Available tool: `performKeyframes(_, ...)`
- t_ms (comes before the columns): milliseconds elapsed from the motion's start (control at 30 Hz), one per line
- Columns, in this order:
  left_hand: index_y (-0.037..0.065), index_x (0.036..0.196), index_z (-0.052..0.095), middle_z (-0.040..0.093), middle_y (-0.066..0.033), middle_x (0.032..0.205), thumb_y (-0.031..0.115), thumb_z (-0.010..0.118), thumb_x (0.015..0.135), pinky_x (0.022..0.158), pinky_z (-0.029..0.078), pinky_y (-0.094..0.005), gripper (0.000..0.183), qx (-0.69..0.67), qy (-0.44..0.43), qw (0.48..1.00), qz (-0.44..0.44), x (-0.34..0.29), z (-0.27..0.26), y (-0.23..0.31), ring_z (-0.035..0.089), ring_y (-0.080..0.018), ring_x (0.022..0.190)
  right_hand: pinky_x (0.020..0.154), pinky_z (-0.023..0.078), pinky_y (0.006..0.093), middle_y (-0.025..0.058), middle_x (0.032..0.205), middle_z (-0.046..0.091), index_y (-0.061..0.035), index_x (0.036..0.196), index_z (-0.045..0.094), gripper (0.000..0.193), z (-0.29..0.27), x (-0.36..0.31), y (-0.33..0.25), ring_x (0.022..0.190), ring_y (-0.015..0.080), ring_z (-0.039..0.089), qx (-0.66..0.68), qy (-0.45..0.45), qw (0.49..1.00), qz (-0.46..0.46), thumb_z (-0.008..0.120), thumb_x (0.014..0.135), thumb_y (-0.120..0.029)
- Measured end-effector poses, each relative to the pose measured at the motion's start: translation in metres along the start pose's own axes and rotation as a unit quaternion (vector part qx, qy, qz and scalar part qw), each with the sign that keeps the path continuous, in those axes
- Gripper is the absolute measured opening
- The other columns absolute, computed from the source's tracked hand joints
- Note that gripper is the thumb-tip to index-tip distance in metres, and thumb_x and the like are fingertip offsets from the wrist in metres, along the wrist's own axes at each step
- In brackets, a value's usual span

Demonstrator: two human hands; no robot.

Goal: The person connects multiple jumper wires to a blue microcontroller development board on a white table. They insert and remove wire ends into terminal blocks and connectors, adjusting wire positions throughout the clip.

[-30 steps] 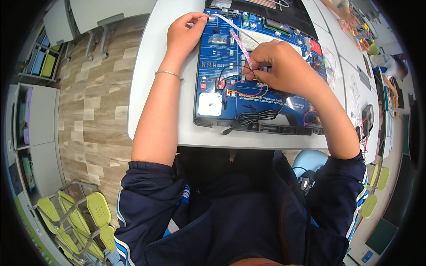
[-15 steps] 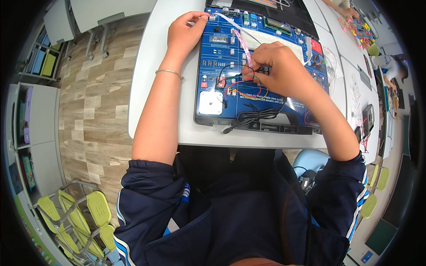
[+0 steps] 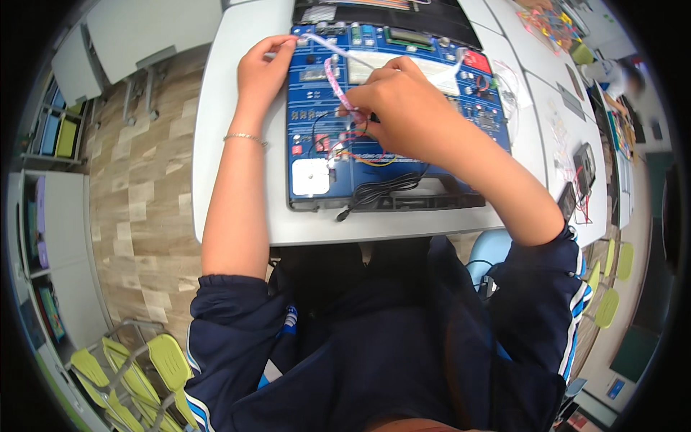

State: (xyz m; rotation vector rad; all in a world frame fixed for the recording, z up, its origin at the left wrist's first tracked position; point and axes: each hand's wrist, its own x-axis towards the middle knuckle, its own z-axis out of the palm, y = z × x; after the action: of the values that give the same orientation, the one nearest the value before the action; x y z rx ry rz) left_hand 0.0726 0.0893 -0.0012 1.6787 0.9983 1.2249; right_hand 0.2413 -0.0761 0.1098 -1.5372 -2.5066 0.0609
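A blue electronics trainer board (image 3: 345,173) lies in an open black case on the table. At its far left corner, my left hand (image 3: 265,70) pinches thumb and forefinger by the end of a pale ribbon cable (image 3: 325,45); the fingertips partly hide that end. My right hand (image 3: 407,108) is over the middle of the board, its fingers closed on the lower end of a pink ribbon cable (image 3: 335,85). What its fingertips touch underneath is hidden. Thin coloured jumper wires (image 3: 371,158) loop just below. A white breadboard (image 3: 435,75) lies beyond my right hand.
A coiled black cable (image 3: 389,189) rests on the case's near edge. To the right on the white table (image 3: 533,173) are a black device with red wires (image 3: 584,169) and clear plastic bags. Green chairs (image 3: 140,374) stand at lower left. Another person (image 3: 608,75) is at far right.
The whole view has shifted, so the board and both hands appear further left. Relative to the board, both hands stay in nearly the same places, still pinching.
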Motion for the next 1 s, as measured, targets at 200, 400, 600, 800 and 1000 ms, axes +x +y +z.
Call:
performKeyframes(200,0.012,0.104,0.075,0.068,0.0015,0.087,0.025,0.066,0.090,0.057,0.045,-0.0209,0.020,0.038,0.010,0.999,-0.015,-0.005,-0.008,0.003,0.056,-0.0063,0.065,0.084,0.046,0.0344,0.0034,0.094,0.072,-0.0095,0.093,0.071,0.016,-0.041,-0.056,0.043,0.094,0.0230,0.066,0.017,0.272,0.962,-0.024,0.073,0.077,-0.009)
performKeyframes(400,0.013,0.104,0.074,0.068,0.0015,0.089,0.027,0.066,0.091,0.059,0.046,-0.0208,0.021,0.034,-0.003,0.999,-0.029,-0.002,-0.004,0.004,0.056,-0.0065,0.067,0.095,0.048,0.0339,0.0046,0.113,0.071,-0.0159,0.107,0.073,0.022,-0.032,-0.175,0.201,0.109,0.0213,0.064,-0.002,0.336,0.859,0.386,0.071,0.085,-0.020)
performKeyframes(600,0.011,0.104,0.074,0.068,0.0016,0.089,0.027,0.065,0.092,0.060,0.046,-0.0200,0.021,0.009,0.000,0.998,-0.055,-0.002,-0.004,0.000,0.055,-0.0055,0.067,0.097,0.040,0.0442,0.0020,0.118,0.069,-0.0240,0.106,0.075,0.023,0.019,-0.153,0.253,0.116,0.0257,0.058,-0.102,0.182,0.900,0.382,0.070,0.085,-0.029)
performKeyframes(800,0.010,0.103,0.074,0.068,0.0019,0.087,0.023,0.066,0.092,0.058,0.045,-0.0199,0.019,0.010,0.003,0.999,-0.040,-0.002,-0.004,0.002,0.054,-0.0047,0.065,0.098,0.029,0.0488,-0.0029,0.111,0.070,-0.0253,0.099,0.076,0.017,0.029,-0.129,0.256,0.117,0.0224,0.052,-0.192,0.137,0.903,0.360,0.067,0.087,-0.032)
performKeyframes(1000,0.011,0.103,0.074,0.067,0.0023,0.083,0.023,0.067,0.090,0.055,0.043,-0.0206,0.019,0.006,0.004,0.999,-0.036,0.000,-0.002,0.001,0.053,-0.0051,0.062,0.078,0.053,0.0346,0.0093,0.091,0.074,-0.0081,0.101,0.074,0.019,0.012,-0.135,0.262,0.086,0.0207,0.071,0.018,0.265,0.897,0.354,0.067,0.089,-0.022)
